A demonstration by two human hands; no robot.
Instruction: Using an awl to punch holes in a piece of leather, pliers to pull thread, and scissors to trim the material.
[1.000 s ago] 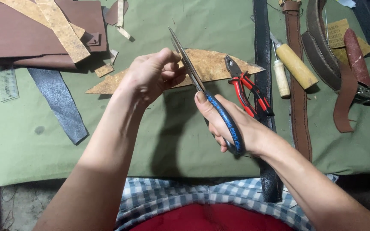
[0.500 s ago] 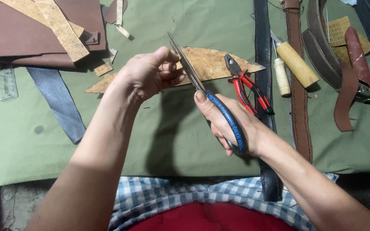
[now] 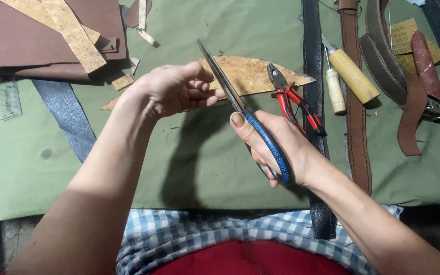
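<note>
Scissors raised above open green cloth

Bare cloth [image 3: 189,168] lies under my wrists. My right hand [image 3: 276,147] has its grip wrapped around the black-handled scissors [image 3: 240,109], long blades closed; my left hand [image 3: 174,91] pinches the mottled tan leather scrap [image 3: 250,74], red pliers [image 3: 294,104] just beside.

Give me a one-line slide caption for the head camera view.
Right hand works blue-handled scissors beside the left hand, above a tan leather scrap and red pliers on green cloth.
</note>
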